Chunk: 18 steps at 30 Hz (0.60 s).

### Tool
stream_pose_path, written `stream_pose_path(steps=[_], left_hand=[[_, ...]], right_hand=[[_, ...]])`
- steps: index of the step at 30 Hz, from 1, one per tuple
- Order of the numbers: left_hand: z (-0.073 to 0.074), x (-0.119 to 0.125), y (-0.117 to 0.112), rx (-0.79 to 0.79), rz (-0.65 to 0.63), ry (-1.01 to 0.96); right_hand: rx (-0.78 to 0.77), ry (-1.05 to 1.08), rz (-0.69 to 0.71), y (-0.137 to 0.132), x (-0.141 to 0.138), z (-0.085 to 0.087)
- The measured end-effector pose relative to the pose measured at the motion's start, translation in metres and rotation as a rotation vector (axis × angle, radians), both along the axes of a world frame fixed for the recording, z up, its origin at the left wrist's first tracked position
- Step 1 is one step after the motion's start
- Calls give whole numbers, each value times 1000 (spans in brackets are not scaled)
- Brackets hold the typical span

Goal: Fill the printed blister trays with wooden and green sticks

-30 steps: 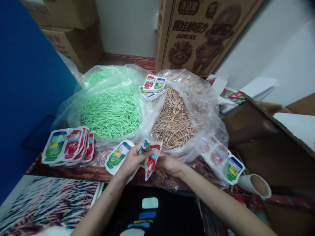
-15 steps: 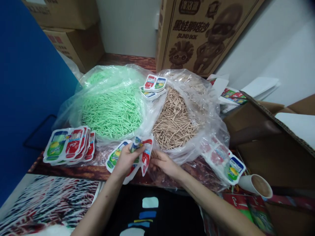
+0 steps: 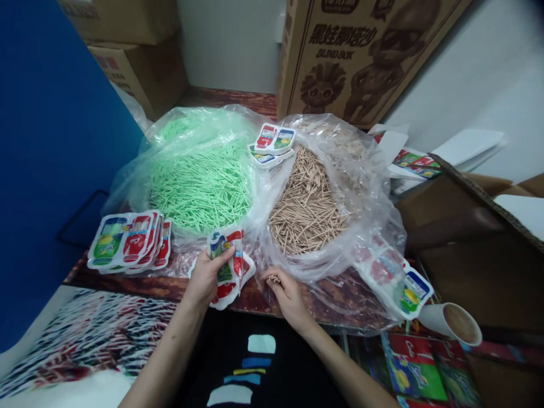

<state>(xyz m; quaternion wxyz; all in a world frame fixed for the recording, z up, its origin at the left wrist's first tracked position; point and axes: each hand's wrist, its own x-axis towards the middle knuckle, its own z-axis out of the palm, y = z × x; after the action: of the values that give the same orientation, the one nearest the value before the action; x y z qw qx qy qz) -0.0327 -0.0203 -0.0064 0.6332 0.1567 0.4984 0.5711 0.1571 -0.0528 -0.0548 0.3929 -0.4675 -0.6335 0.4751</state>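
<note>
My left hand grips a can-shaped candy packet with a green half and a red half, thumb pressed across its front. More such packets lie on the table under it. To the right, my right hand is closed round a small bunch of brown sticks, their ends showing between thumb and fingers. Just beyond it lies an open clear bag of brown sticks. A clear bag of light green sticks lies beyond my left hand.
A stack of packets sits at the left; two more rest between the bags. On the right stand a paper cup, tipped over, and an open carton. Cardboard boxes stand behind. A blue panel borders the left.
My right hand has drawn away from the packet, and the brown sticks in it now show. My left hand has turned the packet more upright and face-on. The view has shifted slightly.
</note>
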Motion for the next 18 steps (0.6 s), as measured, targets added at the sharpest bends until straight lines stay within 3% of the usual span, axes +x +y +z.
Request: stream_pose_path(steps=[8,18], left_hand=[[-7,2,-2,2,-19,8],[-11,2,-2,-5,-14,17]], right_hand=[[-4,7,-59,0,2,-2],[-14,47,-36,6,4,16]])
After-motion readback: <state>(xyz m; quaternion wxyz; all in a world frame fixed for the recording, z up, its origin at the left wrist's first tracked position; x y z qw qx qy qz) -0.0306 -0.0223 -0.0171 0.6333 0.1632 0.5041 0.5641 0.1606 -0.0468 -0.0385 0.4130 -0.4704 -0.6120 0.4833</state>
